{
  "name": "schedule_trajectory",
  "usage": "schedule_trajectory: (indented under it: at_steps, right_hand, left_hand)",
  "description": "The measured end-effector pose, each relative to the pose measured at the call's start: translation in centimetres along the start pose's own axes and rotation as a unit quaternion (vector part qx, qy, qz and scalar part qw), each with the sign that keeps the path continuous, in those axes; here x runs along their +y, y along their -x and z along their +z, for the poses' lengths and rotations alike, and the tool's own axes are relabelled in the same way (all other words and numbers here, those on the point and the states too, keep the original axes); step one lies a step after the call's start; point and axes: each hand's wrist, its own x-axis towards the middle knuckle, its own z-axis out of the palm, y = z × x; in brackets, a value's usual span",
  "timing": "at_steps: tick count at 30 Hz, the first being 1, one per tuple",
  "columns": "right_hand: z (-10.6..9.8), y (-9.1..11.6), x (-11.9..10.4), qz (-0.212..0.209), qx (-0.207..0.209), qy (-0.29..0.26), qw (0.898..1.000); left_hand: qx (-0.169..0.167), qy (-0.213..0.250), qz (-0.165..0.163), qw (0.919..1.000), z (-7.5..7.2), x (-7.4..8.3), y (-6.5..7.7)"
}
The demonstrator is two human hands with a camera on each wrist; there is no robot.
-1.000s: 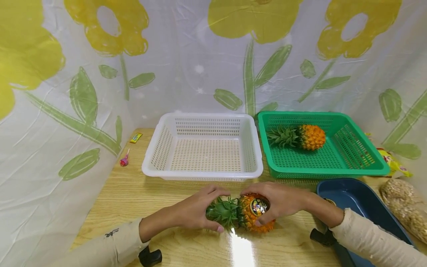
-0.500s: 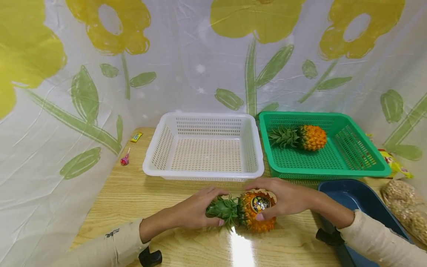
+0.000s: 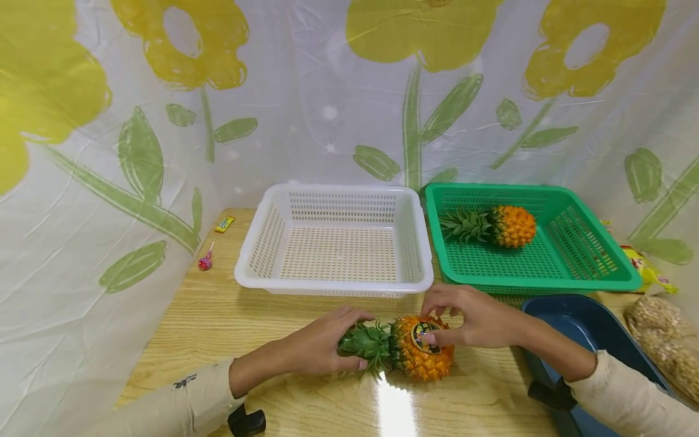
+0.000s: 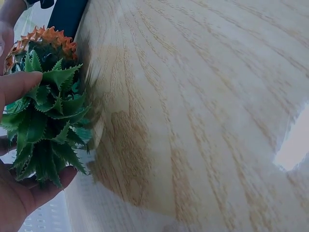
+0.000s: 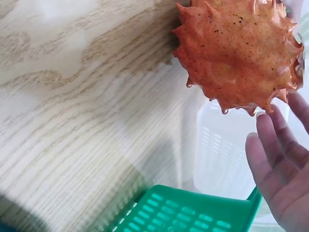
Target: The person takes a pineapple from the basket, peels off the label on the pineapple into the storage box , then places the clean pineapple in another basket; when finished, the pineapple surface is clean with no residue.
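A small pineapple lies on its side on the table, crown to the left, with a round dark sticker on its orange body. My left hand holds the leafy crown between thumb and fingers. At the other end, my right hand has its thumb tip on the sticker. Its other fingers extend beside the spiky base, right at the fruit's edge in the right wrist view. A second pineapple lies in the green basket.
A white basket stands behind the hands, beside the green one. A dark blue tray is under the right forearm. On the right lie a bag of tan pieces and a yellow packet. A lollipop and a small yellow wrapper lie left.
My right hand has loosened from around the pineapple's body and drawn back right and away, its thumb ending on the sticker. The left hand and the pineapple have stayed nearly still.
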Motion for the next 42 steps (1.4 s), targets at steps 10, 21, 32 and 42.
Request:
schedule_trajectory:
  at_steps: [10,21,32,42]
  right_hand:
    - [0.09,0.30,0.16,0.032,0.006,0.029,0.999]
    - [0.14,0.63,0.42,0.049,0.019,0.022,0.998]
    - [0.21,0.68,0.13,0.038,0.023,0.006,0.999]
    - [0.12,0.95,-0.33,0.047,0.040,0.037,0.997]
  left_hand:
    - [-0.005,0.004,-0.003,1.0000,-0.04,-0.06,-0.10]
    - [-0.007,0.001,-0.011,0.9999,0.09,-0.01,-0.01]
    - [-0.005,-0.004,-0.015,0.9999,0.08,0.07,0.05]
    - [-0.011,-0.004,-0.017,0.9998,-0.10,0.27,0.04]
